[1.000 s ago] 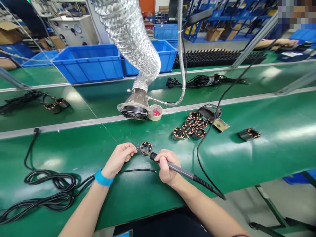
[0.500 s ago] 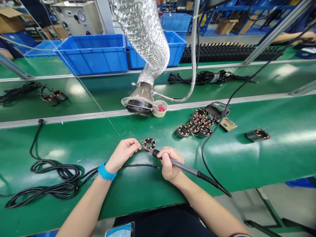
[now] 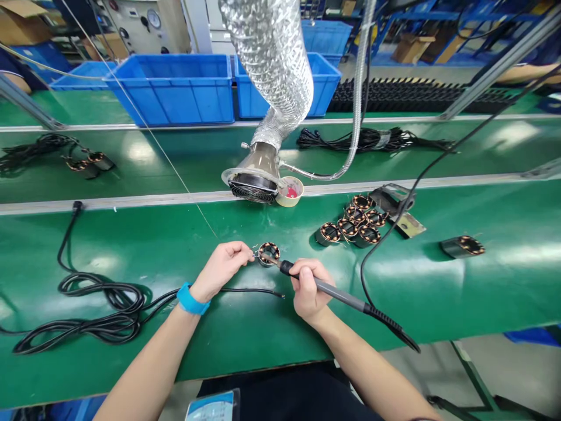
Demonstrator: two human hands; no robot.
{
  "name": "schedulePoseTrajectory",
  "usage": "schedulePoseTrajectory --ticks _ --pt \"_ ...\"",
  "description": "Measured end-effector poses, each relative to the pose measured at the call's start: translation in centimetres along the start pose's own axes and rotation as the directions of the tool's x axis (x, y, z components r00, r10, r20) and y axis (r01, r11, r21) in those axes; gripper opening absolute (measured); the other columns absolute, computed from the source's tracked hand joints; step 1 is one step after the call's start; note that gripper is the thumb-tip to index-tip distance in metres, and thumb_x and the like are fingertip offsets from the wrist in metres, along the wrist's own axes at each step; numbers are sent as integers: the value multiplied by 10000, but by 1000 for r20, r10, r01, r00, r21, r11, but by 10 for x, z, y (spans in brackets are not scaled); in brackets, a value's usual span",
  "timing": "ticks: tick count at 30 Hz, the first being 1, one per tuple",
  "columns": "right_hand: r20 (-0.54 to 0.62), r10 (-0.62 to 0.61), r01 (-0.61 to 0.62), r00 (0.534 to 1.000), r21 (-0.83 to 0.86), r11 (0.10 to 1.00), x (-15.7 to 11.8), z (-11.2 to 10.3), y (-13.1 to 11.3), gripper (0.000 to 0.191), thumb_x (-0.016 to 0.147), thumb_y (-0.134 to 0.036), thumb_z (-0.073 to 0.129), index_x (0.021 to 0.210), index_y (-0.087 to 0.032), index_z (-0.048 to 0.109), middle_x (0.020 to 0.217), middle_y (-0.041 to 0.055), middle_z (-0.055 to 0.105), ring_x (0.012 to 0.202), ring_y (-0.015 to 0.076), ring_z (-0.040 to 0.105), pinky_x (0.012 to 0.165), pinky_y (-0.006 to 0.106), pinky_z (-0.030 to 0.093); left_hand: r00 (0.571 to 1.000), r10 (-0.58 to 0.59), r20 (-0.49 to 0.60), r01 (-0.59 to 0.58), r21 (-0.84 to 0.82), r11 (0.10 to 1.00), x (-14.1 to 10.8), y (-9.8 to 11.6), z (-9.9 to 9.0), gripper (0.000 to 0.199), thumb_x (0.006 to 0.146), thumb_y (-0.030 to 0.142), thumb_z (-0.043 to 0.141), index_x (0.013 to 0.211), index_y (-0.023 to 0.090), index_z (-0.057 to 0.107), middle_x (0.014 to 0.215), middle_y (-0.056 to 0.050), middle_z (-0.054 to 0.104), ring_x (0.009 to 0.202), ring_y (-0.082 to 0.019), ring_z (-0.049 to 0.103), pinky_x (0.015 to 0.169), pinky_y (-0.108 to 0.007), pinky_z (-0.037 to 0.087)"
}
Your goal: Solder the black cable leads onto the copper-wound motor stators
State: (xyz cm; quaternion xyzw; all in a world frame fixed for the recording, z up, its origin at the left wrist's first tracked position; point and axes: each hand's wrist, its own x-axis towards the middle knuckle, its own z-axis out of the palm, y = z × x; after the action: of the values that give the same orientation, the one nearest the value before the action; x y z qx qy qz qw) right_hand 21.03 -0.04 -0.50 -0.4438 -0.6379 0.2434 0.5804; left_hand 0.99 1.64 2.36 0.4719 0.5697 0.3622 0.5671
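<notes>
- Little is shifting from a moment ago: the hands are keeping their pose while the view is sliding slightly.
- The left hand (image 3: 221,270) is closing, its fingertips pinching a thin wire lead (image 3: 254,255) at the edge of a wound stator (image 3: 269,253).
- The right hand (image 3: 308,290) is clenching a soldering iron (image 3: 326,287) like a pen, its tip reaching the stator's near rim.
- A blue wristband (image 3: 191,299) is circling the left wrist.
- A black cable (image 3: 103,327) is lying coiled at lower left on the green counter (image 3: 245,345).
- More stators (image 3: 348,227) are clustering right of center; a fume extractor hood (image 3: 254,181) is hanging above, blue bins (image 3: 173,88) beyond.
</notes>
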Motion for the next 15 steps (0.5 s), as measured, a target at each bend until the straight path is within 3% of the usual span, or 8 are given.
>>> schedulePoseTrajectory --ticks 15 --pt "14 7 -6 1000 -45 999 -4 -1 3 297 954 -281 386 789 -214 623 651 26 590 625 185 631 564 320 493 1000 -2 10 2 -39 999 0 -1 0 186 803 301 607 724 141 659 618 29 509 497 -66 303 466 -223 174"
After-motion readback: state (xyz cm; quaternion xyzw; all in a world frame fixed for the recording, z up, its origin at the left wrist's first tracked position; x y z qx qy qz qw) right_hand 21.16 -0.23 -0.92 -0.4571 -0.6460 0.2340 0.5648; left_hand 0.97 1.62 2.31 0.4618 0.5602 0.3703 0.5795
